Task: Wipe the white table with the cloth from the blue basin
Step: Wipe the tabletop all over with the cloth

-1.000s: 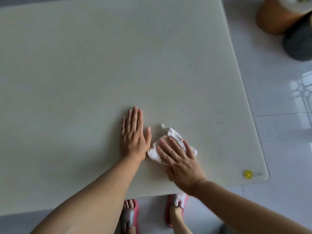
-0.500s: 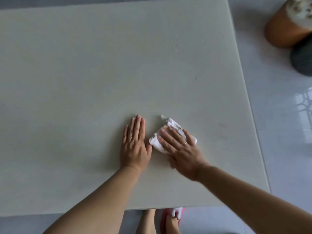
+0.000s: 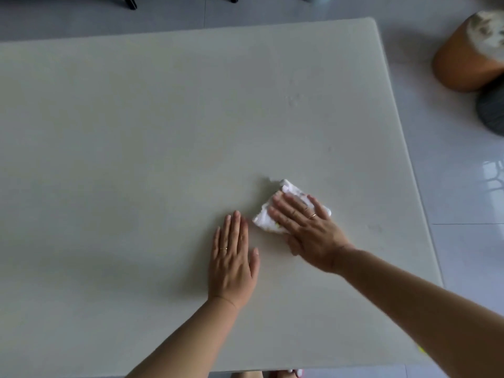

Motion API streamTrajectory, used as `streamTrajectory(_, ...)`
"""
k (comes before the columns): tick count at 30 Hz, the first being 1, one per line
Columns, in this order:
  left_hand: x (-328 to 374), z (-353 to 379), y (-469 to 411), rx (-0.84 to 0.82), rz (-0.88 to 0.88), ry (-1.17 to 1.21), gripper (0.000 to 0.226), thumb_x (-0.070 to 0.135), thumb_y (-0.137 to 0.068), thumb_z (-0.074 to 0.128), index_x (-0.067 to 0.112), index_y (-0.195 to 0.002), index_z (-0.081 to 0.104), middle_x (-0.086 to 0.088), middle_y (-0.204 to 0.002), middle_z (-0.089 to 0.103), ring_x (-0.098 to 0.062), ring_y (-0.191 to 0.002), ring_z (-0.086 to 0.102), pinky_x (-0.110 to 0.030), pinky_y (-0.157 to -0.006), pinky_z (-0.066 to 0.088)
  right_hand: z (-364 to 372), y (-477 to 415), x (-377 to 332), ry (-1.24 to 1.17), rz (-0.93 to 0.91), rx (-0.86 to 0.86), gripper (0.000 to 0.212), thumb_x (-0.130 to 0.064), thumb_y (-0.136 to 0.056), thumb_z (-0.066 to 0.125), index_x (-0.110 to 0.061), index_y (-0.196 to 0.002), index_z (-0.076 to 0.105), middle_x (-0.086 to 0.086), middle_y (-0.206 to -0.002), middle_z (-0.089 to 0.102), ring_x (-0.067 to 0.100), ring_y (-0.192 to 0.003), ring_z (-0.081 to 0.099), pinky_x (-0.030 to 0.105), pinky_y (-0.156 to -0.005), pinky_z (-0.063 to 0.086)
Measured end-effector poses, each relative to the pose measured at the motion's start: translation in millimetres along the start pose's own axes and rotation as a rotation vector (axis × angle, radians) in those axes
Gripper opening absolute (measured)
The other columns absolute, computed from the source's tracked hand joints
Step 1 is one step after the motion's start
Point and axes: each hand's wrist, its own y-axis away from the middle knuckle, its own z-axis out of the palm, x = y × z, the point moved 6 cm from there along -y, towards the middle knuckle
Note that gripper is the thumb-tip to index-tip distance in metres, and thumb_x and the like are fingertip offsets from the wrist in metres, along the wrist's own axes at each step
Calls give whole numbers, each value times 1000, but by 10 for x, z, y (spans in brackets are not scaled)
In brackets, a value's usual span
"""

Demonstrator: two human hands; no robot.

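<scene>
The white table point(image 3: 136, 132) fills most of the view. A small folded white cloth point(image 3: 264, 219) lies on it right of centre. My right hand point(image 3: 308, 230) presses flat on the cloth with straight, spread fingers and covers most of it. My left hand point(image 3: 233, 257) rests flat on the bare tabletop just to the left of the cloth, palm down, not touching it. The blue basin is not in view.
An orange-brown stool point(image 3: 466, 53) and a dark grey cushion point(image 3: 491, 110) stand on the tiled floor beyond the table's right edge. Dark chair legs point(image 3: 131, 2) show past the far edge. My feet are partly visible under the near edge.
My right hand has pushed the cloth away from the near edge, further onto the table and slightly right. My left hand has shifted forward with it, and a gap has opened between hand and cloth.
</scene>
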Motion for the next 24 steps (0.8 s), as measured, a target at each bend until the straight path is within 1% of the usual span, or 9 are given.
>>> streamTrajectory(2,-25,-32,-36,-14,31,8,60,31,-92,32,1,-143,33,-16,-152,28,-30,-140,28,-45,-111,23,-75,-125,424,3,126,-3,58,-41,-91,27,-27,-148,22,-2,-157,18,19,-145,8,41,-117,4)
streamTrajectory(4,-66,-106,-176,-1,50,21,61,32,-92,32,1,-144,31,-15,-152,28,-30,-141,27,-44,-112,21,-148,-275,763,-64,434,60,57,-40,-93,26,-27,-148,19,-1,-158,14,16,-146,2,39,-116,-2)
streamTrajectory(7,-116,-272,-617,63,36,46,61,32,-92,32,1,-144,32,-16,-152,28,-30,-142,25,-42,-116,18,-110,-478,613,-191,778,121,63,-35,-92,35,-27,-150,12,-3,-159,3,14,-146,-6,44,-114,-11)
streamTrajectory(8,-125,-330,-794,85,21,47,60,31,-92,31,0,-144,32,-17,-152,29,-30,-141,26,-43,-117,19,-82,-551,407,-197,740,127,65,-35,-91,36,-26,-150,11,-3,-159,2,14,-145,-8,44,-113,-13)
streamTrajectory(11,-154,-427,-1302,114,-24,54,61,34,-94,24,1,-146,28,-16,-154,25,-29,-143,22,-41,-118,13,-19,-624,-187,-93,268,71,57,-39,-94,30,-24,-149,20,-3,-157,13,20,-146,1,50,-116,-2)
streamTrajectory(14,-184,-409,-1686,112,-19,52,62,39,-97,25,5,-149,19,-12,-157,15,-25,-146,12,-36,-119,2,-91,-633,172,-2,-6,18,58,-38,-92,29,-25,-148,23,-3,-156,19,21,-145,12,46,-116,9)
streamTrajectory(16,-219,-339,-1827,95,2,32,62,39,-98,32,6,-149,18,-12,-158,14,-24,-146,11,-35,-118,0,-174,-711,663,7,111,26,59,-40,-91,25,-26,-148,21,-1,-157,18,20,-145,9,43,-116,7)
streamTrajectory(21,-280,-172,-1817,62,-2,8,65,44,-97,28,7,-149,18,-11,-157,15,-25,-146,11,-38,-120,6,-260,-959,1253,-164,720,94,59,-34,-93,30,-27,-150,12,-3,-159,3,13,-146,-6,44,-115,-7)
streamTrajectory(24,-262,-210,-1812,94,-2,26,65,42,-94,27,4,-147,27,-14,-155,24,-27,-144,20,-42,-118,17,-179,-1128,713,-187,668,110,64,-35,-92,36,-25,-150,10,-3,-159,1,15,-145,-9,46,-113,-12)
